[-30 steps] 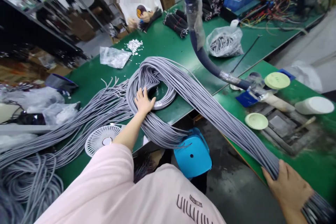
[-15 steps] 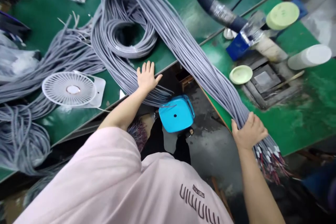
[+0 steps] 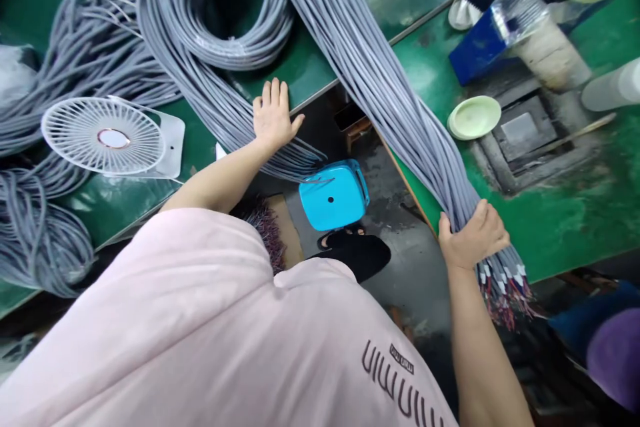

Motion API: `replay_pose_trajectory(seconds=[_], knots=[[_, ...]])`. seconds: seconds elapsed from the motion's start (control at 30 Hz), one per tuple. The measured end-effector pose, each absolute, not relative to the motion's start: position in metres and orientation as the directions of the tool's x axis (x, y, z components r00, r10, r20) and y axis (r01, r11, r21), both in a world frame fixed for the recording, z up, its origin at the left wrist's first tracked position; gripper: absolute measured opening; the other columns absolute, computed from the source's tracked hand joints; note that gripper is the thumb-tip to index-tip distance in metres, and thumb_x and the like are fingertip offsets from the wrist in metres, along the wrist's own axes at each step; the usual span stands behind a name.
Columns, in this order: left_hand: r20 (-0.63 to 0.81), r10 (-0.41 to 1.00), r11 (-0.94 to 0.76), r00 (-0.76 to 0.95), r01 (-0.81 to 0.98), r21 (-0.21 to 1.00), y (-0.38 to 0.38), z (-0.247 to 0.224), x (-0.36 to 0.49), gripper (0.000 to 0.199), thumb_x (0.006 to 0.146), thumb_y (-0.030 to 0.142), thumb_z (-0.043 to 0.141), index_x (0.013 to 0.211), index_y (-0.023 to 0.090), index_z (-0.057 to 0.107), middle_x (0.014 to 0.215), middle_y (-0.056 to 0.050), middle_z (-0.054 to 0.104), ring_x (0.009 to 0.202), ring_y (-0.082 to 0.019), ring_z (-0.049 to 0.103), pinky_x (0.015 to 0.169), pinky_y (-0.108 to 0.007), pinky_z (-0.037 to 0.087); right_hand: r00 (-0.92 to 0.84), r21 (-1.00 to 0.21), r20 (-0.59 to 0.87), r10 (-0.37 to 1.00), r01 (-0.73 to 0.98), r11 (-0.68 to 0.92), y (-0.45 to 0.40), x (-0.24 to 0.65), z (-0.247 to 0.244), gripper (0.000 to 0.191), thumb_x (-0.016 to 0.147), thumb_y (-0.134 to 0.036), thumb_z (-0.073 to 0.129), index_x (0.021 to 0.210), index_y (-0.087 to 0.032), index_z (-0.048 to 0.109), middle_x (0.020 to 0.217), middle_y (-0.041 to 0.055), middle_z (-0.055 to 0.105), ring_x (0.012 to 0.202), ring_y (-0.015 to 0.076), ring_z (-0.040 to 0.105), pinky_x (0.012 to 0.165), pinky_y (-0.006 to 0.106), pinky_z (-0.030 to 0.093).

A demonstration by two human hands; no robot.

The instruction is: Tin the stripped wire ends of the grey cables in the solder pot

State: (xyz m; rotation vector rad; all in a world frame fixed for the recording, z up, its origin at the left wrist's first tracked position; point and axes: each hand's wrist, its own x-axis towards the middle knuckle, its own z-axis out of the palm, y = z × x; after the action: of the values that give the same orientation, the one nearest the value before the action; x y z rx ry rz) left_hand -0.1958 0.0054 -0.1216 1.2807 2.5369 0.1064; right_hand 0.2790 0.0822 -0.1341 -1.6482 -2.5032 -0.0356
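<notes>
The right hand (image 3: 473, 235) is closed around a bundle of grey cables (image 3: 395, 90) just above their stripped, red-flecked ends. The open left hand (image 3: 274, 117) rests on looser cables at the edge of a green workbench (image 3: 320, 60). A pink shirt (image 3: 200, 300) shows dark, upside-down lettering (image 3: 403, 383), perhaps "miu miu".

The right hand (image 3: 473, 235) clenches a grey cable bundle (image 3: 380, 73) above its stripped ends (image 3: 503, 290); the left hand (image 3: 273, 123) rests on looser strands (image 3: 240, 133).
</notes>
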Motion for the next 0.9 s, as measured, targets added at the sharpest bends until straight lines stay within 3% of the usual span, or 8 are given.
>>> replay_pose_trajectory(seconds=[0.3,0.5,0.73,0.9], knots=[[-0.179,0.798,0.591,-0.576,0.805,0.049,0.012,-0.107,-0.186,0.078,0.084,0.042,0.046,0.147,0.004,0.019,0.155,-0.021,0.02,0.142,-0.035,0.015,0.112,-0.051,0.017,-0.397,-0.043,0.165,0.903,0.911,0.409,0.079,0.276,-0.138,0.074,0.083,-0.051,0.05,0.141,-0.009,0.034,0.13,0.0234,0.05,0.117,0.0363,0.045,0.094,0.052,0.03],[-0.139,0.821,0.56,-0.554,0.829,0.002,0.012,-0.107,-0.186,0.076,0.083,0.039,0.047,0.146,0.004,0.02,0.153,-0.021,0.022,0.141,-0.035,0.017,0.11,-0.05,0.02,-0.372,-0.054,0.164,0.914,0.922,0.384,0.076,0.271,-0.138,0.07,0.084,-0.047,0.051,0.14,-0.008,0.038,0.131,0.0234,0.051,0.118,0.0352,0.045,0.096,0.051,0.03],[-0.123,0.848,0.506,-0.516,0.856,-0.102,0.011,-0.117,-0.2,0.075,0.083,0.041,0.043,0.145,0.003,0.022,0.15,-0.022,0.028,0.14,-0.034,0.021,0.108,-0.049,0.025,-0.374,-0.005,0.311,0.874,0.919,0.395,0.076,0.26,-0.126,0.057,0.084,-0.041,0.056,0.133,-0.011,0.048,0.12,0.0172,0.062,0.108,0.0291,0.056,0.094,0.042,0.036],[-0.031,0.882,0.463,-0.471,0.876,-0.135,0.006,-0.137,-0.216,0.073,0.084,0.046,0.038,0.143,0.004,0.026,0.148,-0.022,0.032,0.139,-0.034,0.026,0.107,-0.05,0.029,-0.355,0.021,0.373,0.858,0.927,0.375,0.077,0.26,-0.132,0.053,0.083,-0.039,0.06,0.128,-0.012,0.052,0.12,0.016,0.064,0.108,0.0288,0.058,0.093,0.043,0.038]])
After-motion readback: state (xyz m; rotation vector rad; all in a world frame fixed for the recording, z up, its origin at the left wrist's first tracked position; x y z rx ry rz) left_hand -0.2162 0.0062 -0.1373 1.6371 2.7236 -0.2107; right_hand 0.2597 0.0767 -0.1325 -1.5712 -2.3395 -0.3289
